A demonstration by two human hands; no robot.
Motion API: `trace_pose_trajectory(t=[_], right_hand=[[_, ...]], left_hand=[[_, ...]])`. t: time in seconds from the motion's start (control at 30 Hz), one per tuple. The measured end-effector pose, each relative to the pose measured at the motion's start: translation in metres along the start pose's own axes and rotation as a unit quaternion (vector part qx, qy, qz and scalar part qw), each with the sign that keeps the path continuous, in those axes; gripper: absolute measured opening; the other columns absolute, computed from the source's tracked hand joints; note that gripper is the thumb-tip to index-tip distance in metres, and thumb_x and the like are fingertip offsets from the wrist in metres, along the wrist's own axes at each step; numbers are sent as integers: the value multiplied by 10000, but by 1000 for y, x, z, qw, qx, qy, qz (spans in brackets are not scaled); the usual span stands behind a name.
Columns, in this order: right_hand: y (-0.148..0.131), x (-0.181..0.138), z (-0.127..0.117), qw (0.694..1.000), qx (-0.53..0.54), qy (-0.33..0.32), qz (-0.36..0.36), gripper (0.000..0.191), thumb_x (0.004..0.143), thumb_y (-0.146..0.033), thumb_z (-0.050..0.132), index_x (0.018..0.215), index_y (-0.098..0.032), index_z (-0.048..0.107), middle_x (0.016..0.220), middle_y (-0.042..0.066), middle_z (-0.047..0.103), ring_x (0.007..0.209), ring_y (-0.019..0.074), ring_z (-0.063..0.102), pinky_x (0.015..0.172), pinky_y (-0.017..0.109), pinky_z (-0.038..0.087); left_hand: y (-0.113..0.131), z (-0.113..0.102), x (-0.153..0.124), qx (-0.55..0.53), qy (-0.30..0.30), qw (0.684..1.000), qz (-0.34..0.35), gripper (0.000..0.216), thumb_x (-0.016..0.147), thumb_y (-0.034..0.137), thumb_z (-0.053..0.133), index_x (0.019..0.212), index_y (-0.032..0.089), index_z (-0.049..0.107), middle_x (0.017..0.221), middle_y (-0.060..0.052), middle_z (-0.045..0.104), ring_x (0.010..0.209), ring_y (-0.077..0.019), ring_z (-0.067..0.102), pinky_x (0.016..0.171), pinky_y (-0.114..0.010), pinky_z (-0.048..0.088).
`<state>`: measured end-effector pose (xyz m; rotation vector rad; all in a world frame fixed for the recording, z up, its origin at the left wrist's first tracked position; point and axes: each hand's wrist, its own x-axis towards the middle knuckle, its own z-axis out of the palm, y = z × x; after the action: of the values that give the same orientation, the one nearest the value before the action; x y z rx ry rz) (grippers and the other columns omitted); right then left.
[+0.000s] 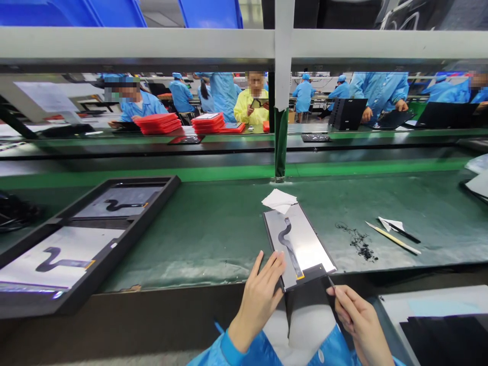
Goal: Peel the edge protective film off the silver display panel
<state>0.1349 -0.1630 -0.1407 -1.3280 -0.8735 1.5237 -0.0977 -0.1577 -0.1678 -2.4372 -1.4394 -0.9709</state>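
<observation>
A flat display panel, silvery with a black strip along its near end, lies at the bench's front edge, its near corner jutting past it. A dark curved ribbon cable runs over it. My left hand lies with fingers stretched out over the panel's left edge, its thumb by the near left corner. My right hand is closed in a pinch on a thin dark tool, whose tip meets the near right corner. The tool's exact kind is unclear.
White wipes lie at the panel's far end. Black scraps, a pale pointed stick and a black tool are to the right. A black tray with two similar panels stands left. Co-workers sit beyond the centre post.
</observation>
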Motion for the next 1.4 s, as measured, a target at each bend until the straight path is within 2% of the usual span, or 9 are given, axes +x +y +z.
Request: trace_pose_trajectory(t=[0.1, 0.4, 0.57, 0.77, 0.9, 1.0, 1.2, 1.4], right_hand=[[-3, -1, -3, 1000, 6, 25, -15, 559, 670, -697, 771, 780, -156, 685, 556, -75, 287, 506, 84, 197, 452, 235, 114], [-9, 4, -25, 1000, 7, 28, 6, 550, 672, -680, 783, 845, -162, 717, 553, -70, 326, 493, 85, 243, 448, 232, 180], [-15, 3, -29, 999, 8, 50, -10, 544, 660, -678, 792, 835, -169, 715, 552, -72, 323, 489, 81, 238, 437, 225, 157], [-26, 3, -35, 997, 22, 78, -17, 588, 573, -684, 842, 818, -163, 719, 528, -78, 334, 482, 76, 222, 423, 228, 171], [-31, 4, -44, 996, 28, 75, -24, 549, 615, -647, 845, 853, -168, 727, 536, -70, 361, 482, 76, 237, 418, 227, 179], [-37, 3, -46, 995, 30, 93, -28, 562, 570, -647, 869, 830, -169, 730, 527, -67, 365, 480, 76, 251, 402, 218, 178], [-57, 0, -42, 987, 56, 146, -28, 622, 394, -645, 924, 735, -167, 719, 474, -75, 354, 450, 59, 252, 369, 181, 220], [-68, -2, -48, 982, 73, 167, -51, 589, 394, -606, 940, 722, -173, 713, 473, -75, 370, 439, 50, 269, 339, 143, 234]], left_hand=[[1, 1, 0, 0, 5, 1000, -2, 567, 799, -43, 437, 1340, 120, 492, 1369, -166, 620, 1320, -298, 554, 1144, -623, 366], [3, -1, 3, -3, 12, 1000, -6, 585, 776, -62, 427, 1325, 120, 515, 1361, -160, 627, 1321, -292, 554, 1179, -665, 248], [3, -1, 4, -5, 15, 1000, -6, 586, 783, -66, 409, 1328, 131, 499, 1349, -163, 636, 1318, -288, 557, 1188, -669, 209], [5, -2, 4, -2, 15, 1000, -8, 523, 808, -50, 421, 1299, 110, 502, 1336, -184, 640, 1308, -303, 566, 1186, -690, 157], [5, -3, 4, -4, 17, 1000, -10, 500, 828, -26, 437, 1300, 127, 499, 1327, -181, 647, 1304, -304, 570, 1189, -692, 122], [5, -3, 4, 0, 16, 1000, -8, 490, 829, -29, 435, 1291, 122, 498, 1323, -182, 650, 1302, -300, 573, 1193, -685, 108], [4, -1, 3, 5, 22, 1000, -10, 495, 826, -32, 434, 1289, 131, 502, 1327, -172, 650, 1295, -290, 581, 1200, -673, 101], [4, 0, 3, 8, 25, 1000, -9, 462, 840, -19, 446, 1275, 118, 517, 1323, -167, 654, 1301, -284, 575, 1215, -646, 85]])
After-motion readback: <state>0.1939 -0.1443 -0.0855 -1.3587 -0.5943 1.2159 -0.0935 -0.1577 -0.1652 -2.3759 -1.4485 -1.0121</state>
